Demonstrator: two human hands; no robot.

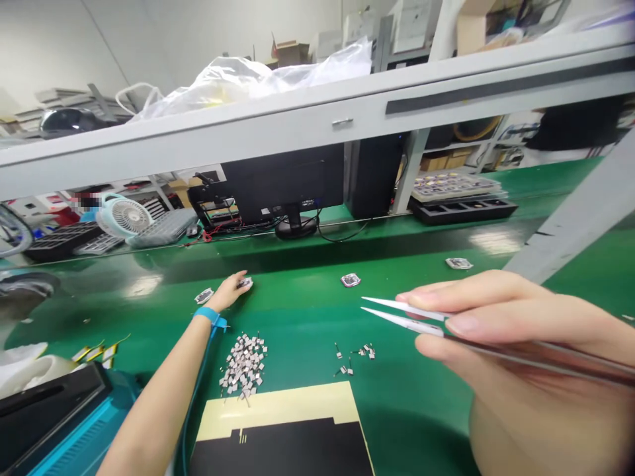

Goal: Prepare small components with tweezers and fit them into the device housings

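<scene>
My left hand (231, 291), with a blue strap on its wrist, reaches across the green bench (297, 311) and has its fingers on a small round-cornered board (246, 282). A similar board (204, 295) lies just left of it. My right hand (476, 324) grips white-tipped tweezers (404, 317), whose tips are apart with nothing between them. Beyond the tips sits another board (350, 280), and one more (459, 263) lies farther right. A pile of small silvery parts (244, 363) is nearer me, with several loose parts (367, 352) to its right.
A black and yellow sheet (282, 436) lies at the front. A teal and black device (74, 423) stands at the left. Behind are a monitor (292, 182), a small fan (126, 215) and stacked trays (461, 198). A shelf beam (297, 106) crosses above; a post (585, 211) slants at right.
</scene>
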